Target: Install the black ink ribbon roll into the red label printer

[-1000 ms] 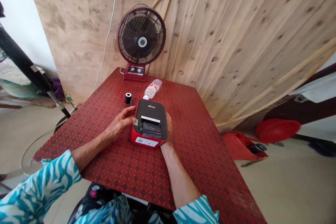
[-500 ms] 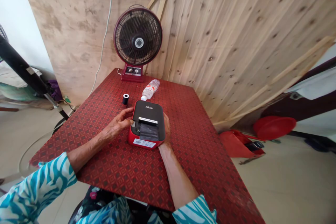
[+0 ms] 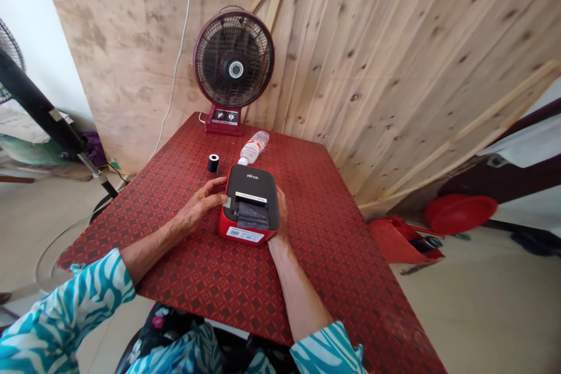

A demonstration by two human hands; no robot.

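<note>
Printer [image 3: 253,187] sits between both hands [image 3: 199,204].

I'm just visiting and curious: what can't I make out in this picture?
All in the head view:
- Right hand: most of its fingers are hidden by the printer.
- Printer's insides: hidden by its black top.
- Fine print on the printer's front sticker: too small to read.
- Bottle: its label's wording is too small to read.
- Left-hand fan: cut off by the picture's left edge.

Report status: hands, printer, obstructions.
Left hand at printer, left edge; right hand against right side. Printer on table, black strip on top. Bottle beyond, clear of hands.
</note>
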